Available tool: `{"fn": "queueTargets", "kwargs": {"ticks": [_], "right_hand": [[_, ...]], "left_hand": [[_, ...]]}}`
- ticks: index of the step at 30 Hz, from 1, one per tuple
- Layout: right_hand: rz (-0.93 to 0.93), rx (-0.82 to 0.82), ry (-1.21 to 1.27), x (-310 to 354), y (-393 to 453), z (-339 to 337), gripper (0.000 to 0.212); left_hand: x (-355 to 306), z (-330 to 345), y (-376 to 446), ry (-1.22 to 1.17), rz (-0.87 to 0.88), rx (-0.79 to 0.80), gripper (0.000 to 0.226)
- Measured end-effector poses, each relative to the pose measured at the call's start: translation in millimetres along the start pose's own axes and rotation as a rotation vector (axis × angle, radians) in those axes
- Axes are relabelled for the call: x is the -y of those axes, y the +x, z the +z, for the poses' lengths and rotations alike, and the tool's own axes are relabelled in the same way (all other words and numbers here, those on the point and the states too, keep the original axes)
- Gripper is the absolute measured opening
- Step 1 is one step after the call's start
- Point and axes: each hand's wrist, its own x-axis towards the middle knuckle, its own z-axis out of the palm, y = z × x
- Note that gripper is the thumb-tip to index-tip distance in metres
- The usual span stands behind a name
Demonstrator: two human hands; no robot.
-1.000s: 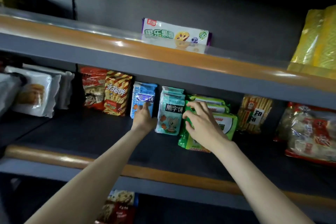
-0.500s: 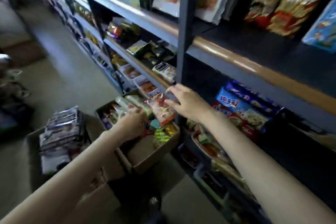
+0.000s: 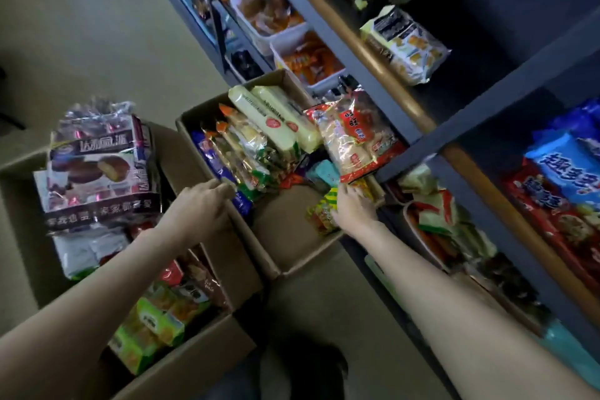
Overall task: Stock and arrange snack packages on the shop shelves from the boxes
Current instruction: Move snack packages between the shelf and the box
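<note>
Down at floor level, on my far left, a stack of dark cake packs (image 3: pixel 97 166) sits piled above an open carton, and nearer to me another box (image 3: pixel 181 364) holds green biscuit packs (image 3: pixel 152 325). Next along, my left hand (image 3: pixel 203 204) rests on the near wall of the middle box (image 3: pixel 246 250) — its fingers curl over the cardboard edge, touching a blue packet just inside, though I cannot tell whether they close on that packet or only on the rim. Inside lie upright snack packets (image 3: pixel 246 153), two pale green rolls (image 3: pixel 276 120) and a big red-and-clear rice cracker bag (image 3: pixel 354 140) leaning against the shelf upright. My right hand (image 3: pixel 352 208) reaches into the box's right corner, fingers spread and loose over small yellow-green packets (image 3: pixel 324 214); it grasps nothing that I can see. Farther right stand the shop shelves (image 3: pixel 422 114), with trays of sweets low down and blue and red bags (image 3: pixel 565 185) on the board beside me.

I judge this to be the picking step — choosing the next stock from the box. The next move calls for closing my right fingers round one packet, lifting it clear of its neighbours, then finding its matching row on the shelf.
</note>
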Motion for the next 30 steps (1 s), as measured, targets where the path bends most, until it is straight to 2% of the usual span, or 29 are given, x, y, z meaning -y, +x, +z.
{"fn": "queueTargets", "kwargs": {"ticks": [4,10,12,15,19,23,27,30], "right_hand": [[0.029,-0.05,0.043,28.5,70.7,24.1,0.063],[0.131,-0.177,-0.185,34.3,137.7,65.0,0.05],[0.087,-0.192,-0.199,36.8,142.8,67.8,0.051],[-0.067,-0.253,-0.081,40.9,129.3,57.7,0.057],[-0.213,-0.216,0.167,45.5,78.1,-1.6,0.059],[-0.254,-0.173,0.289,25.5,30.3,-80.1,0.064],[-0.27,-0.139,0.317,-8.2,-26.2,-149.6,0.059],[-0.306,-0.168,0.332,-37.6,-78.5,-196.0,0.049]], "left_hand": [[8.3,15.7,48.0,-0.038,0.047,0.051,0.042],[20.6,55.4,75.7,-0.232,0.135,0.025,0.036],[29.8,64.5,78.2,-0.289,0.132,0.029,0.035],[33.5,63.4,77.6,-0.343,0.098,0.033,0.038],[14.6,20.4,78.7,-0.429,0.038,0.072,0.054],[-21.7,-39.7,88.0,-0.453,0.109,0.122,0.076],[-79.5,-93.2,85.0,-0.343,0.244,0.248,0.081],[-130.6,-136.2,69.2,-0.36,0.311,0.397,0.072]]}}
